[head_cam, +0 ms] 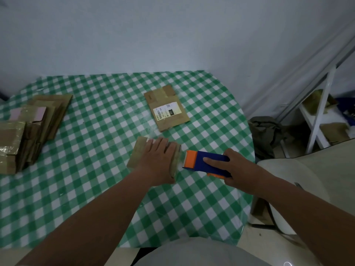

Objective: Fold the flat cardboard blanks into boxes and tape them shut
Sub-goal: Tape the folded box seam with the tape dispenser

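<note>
Pressing hand: the left hand lies flat, fingers straight, on top of the small brown folded cardboard box in the middle of the green-and-white checked tablecloth.
Stack: well to the left of that box, near the cloth's left edge, sits a pile of brown cardboard pieces; whether they are flat blanks or finished taped boxes is hard to tell, though the nearest shows glossy tape.
Labelled blank: beyond the box, further from the person, lies a flat brown cardboard blank with a white shipping label, apart from both hands.
Box axis: its long side appears to run away from the person, its right edge facing the tape tool.
Taping hand: the right hand grips a blue and orange handheld tape dispenser, just right of the box, its orange nose nearly touching the box's right edge.
Key relation: the dispenser must travel leftward over the box; the right hand is the nearer one.
Hidden: the box's top seam is covered by the left hand; any tape strip is too faint to make out.
</note>
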